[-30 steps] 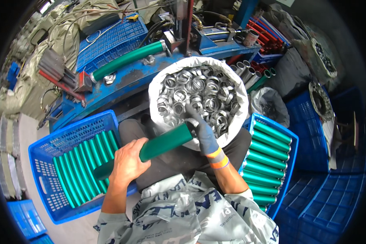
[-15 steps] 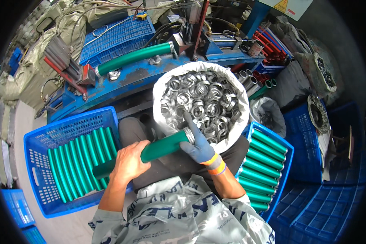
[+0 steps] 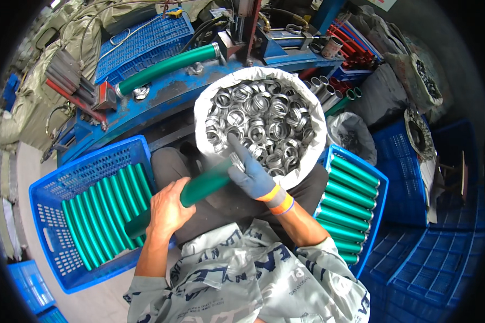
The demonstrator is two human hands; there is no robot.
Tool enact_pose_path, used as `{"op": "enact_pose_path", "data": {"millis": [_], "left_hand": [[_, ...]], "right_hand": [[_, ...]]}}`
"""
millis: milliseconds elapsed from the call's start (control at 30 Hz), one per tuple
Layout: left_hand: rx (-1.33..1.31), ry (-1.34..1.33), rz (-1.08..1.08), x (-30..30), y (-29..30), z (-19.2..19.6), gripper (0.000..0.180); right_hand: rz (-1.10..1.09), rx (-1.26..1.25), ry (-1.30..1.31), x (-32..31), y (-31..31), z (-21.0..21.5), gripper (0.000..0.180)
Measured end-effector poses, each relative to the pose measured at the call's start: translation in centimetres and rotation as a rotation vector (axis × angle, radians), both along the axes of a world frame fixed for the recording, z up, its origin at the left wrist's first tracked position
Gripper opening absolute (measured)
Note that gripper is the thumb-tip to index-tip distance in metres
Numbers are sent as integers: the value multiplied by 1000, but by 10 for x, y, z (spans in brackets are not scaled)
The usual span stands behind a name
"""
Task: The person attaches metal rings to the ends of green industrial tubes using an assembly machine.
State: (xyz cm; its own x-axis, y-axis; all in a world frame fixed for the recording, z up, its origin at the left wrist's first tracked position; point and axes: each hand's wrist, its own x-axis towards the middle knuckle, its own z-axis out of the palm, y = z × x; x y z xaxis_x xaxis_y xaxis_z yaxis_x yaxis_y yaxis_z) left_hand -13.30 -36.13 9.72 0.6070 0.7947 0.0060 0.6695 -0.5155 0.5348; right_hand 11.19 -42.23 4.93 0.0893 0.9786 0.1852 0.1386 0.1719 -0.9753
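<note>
My bare left hand is wrapped round a green tube, which slants across my lap with its far end up and to the right. That far end is smeared by motion. A silvery metal ring sits at it, and my right hand, in a blue-grey glove with an orange cuff, grips the ring between thumb and fingers. How far the ring goes onto the tube cannot be made out. Just beyond the right hand stands a white sack full of loose metal rings.
At my left is a blue crate of green tubes; another blue crate of capped green tubes stands at my right. Ahead, a blue machine bench carries a green tube between its fixtures. Stacked blue crates fill the far right.
Both hands have shifted slightly left with the tube and ring, still gripping them. The tube's far end has become blurred. The whole view has tilted a little.
</note>
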Motion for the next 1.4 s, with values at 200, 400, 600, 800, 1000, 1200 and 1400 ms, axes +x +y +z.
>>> {"op": "enact_pose_path", "data": {"millis": [200,400,600,800,1000,1200,1400], "left_hand": [[-149,-198,23,-9,5,11,55],[-365,-489,23,-19,15,30,46],[-464,-1332,231,-26,23,22,49],[-963,-1634,563,-18,23,-4,47],[-945,-1623,542,-6,21,-11,46],[-917,-1673,531,0,19,-7,48],[-881,-1667,473,0,19,-8,45]], "right_hand": [[-279,-153,-484,76,32,-16,42],[-142,-229,-1569,105,54,-68,29],[-300,-263,-758,97,39,-46,26],[74,-123,1113,57,-4,-15,48],[42,0,1122,39,-7,-2,41],[23,35,1061,36,-12,6,33],[-95,114,555,30,-11,17,86]]}}
